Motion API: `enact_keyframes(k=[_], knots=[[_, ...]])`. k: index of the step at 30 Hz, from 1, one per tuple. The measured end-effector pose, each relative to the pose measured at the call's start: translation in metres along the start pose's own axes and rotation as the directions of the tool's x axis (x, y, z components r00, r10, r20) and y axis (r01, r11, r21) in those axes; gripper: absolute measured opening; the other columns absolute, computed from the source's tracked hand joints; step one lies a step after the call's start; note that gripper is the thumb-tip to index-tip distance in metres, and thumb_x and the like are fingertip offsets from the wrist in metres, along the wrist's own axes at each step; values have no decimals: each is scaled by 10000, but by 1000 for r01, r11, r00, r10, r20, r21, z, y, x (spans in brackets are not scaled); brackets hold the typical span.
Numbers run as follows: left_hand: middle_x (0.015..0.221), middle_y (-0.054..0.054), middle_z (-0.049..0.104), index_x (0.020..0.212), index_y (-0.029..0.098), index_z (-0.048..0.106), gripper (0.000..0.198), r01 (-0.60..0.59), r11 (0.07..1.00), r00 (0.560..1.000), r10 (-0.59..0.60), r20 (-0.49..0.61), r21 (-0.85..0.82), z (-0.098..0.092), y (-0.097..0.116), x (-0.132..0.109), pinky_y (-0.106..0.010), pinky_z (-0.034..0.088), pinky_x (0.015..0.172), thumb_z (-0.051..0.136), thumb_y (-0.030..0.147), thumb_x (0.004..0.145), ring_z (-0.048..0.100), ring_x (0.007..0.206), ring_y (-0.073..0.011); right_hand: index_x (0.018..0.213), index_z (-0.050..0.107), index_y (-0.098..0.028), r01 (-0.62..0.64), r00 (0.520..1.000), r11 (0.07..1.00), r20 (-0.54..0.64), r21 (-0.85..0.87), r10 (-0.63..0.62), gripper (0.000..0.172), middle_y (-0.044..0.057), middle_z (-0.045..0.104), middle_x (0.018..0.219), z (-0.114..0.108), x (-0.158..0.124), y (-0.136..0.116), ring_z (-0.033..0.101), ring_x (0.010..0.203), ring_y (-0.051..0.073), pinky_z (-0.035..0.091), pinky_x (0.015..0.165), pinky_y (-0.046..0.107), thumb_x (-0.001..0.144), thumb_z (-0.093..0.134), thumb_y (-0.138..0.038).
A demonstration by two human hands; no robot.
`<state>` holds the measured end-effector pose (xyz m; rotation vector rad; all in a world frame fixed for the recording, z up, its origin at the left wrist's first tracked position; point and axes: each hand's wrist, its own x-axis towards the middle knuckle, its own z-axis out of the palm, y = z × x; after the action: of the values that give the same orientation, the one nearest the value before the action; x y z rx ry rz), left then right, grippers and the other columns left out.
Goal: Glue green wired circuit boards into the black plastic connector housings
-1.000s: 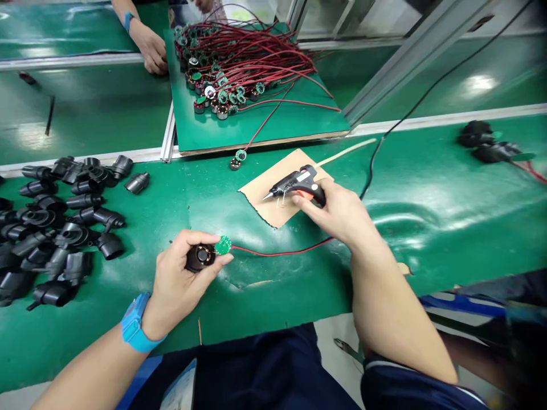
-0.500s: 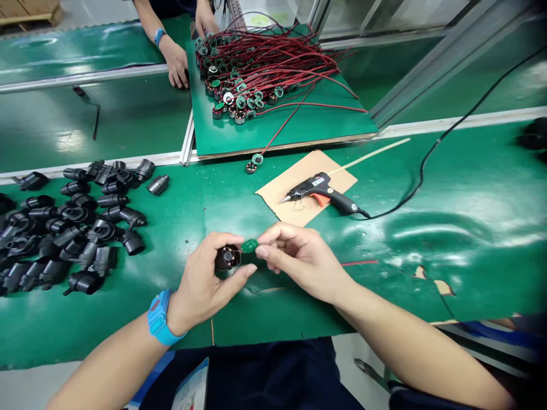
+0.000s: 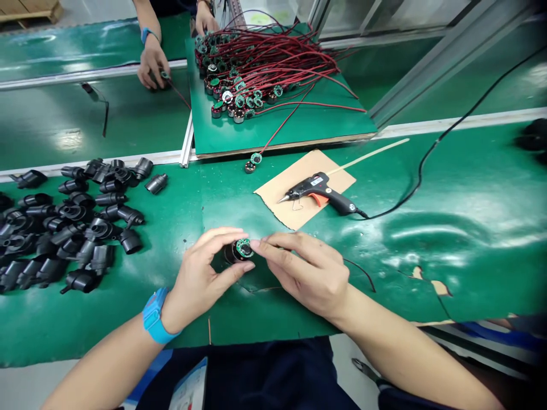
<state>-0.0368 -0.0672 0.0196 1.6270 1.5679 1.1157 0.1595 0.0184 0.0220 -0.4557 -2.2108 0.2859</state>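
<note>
My left hand (image 3: 209, 265) is closed around a black round housing (image 3: 229, 254), its open end facing right. At the mouth of that housing is a small round green circuit board (image 3: 245, 247), with its component side towards me. The fingers of my right hand (image 3: 303, 267) pinch the board's right edge. Whether the board sits inside the housing or only against it, I cannot tell. A dark wire (image 3: 363, 270) comes out from behind my right hand and curls down onto the green table.
Black plastic housings (image 3: 81, 228) lie heaped on the left. A glue gun (image 3: 316, 191) rests on cardboard (image 3: 294, 215), its cord running right. Beyond, a green board (image 3: 273, 134) carries piled circuit boards with red wires (image 3: 290, 57). A co-worker's hand (image 3: 152, 62) holds a wired board.
The green board has turned over and moved left to the housing's mouth. A dark wire now shows where a red one was. The co-worker's hand has moved left, now with a wired board.
</note>
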Motion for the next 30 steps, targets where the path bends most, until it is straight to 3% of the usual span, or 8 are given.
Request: enact_keyframes(k=[6,11,14,17,21,23,26,30], knots=[[1340,-55,660,1264,282,684,347,54,998,991,-52,119,-14,-7,2,2,-342,498,1076,730,350,926,622,1243,-212,1142,738,-59,134,989,990,74,-38,-131,231,140,783,990,-6,0,1,731,890,223,576,693,332,935,637,-38],[1169,-5,728,1344,332,629,371,199,976,956,-174,237,-84,-9,1,3,-277,549,796,656,359,975,657,862,-147,1077,754,-22,247,964,954,140,-172,-224,188,153,792,956,-9,5,-5,735,842,247,577,676,364,946,625,-59],[1174,-9,716,1374,336,613,434,293,936,927,-229,297,-194,-9,2,4,-274,545,786,687,356,947,647,879,-154,1062,759,-18,294,950,926,176,-237,-257,179,147,797,948,-11,8,-10,737,830,244,566,667,365,935,640,-55],[1062,-11,720,1347,325,645,372,352,909,911,-278,305,-225,-8,2,5,-271,519,754,628,365,977,624,850,-152,1066,758,-26,306,945,916,202,-258,-259,180,137,800,956,-10,7,-12,737,827,238,564,670,365,932,639,-46],[811,16,665,1277,293,693,306,358,906,920,-301,251,-226,-4,-2,5,-254,450,653,579,319,995,545,695,-123,1107,740,-52,164,973,974,187,-154,-135,196,133,792,985,-7,5,-9,738,866,222,588,746,348,954,617,-51],[804,14,659,1272,271,692,310,351,904,926,-297,231,-243,-2,-3,5,-255,444,644,589,294,981,537,686,-122,1119,729,-84,5,984,993,178,-114,15,182,110,785,979,-7,5,-7,737,873,191,593,799,315,949,667,-101],[867,-5,682,1260,246,690,309,363,899,925,-315,213,-247,0,-2,5,-263,462,665,587,286,971,556,724,-129,1034,718,-128,-174,957,984,230,-30,176,109,64,771,924,-9,7,-4,731,815,144,591,774,256,934,718,-172],[921,-10,710,1224,233,701,302,364,905,927,-328,184,-220,1,-1,6,-260,477,669,593,245,942,566,727,-123,962,701,-137,-192,956,980,236,58,174,20,38,760,860,-7,9,-9,722,761,116,579,738,225,949,687,-141]])
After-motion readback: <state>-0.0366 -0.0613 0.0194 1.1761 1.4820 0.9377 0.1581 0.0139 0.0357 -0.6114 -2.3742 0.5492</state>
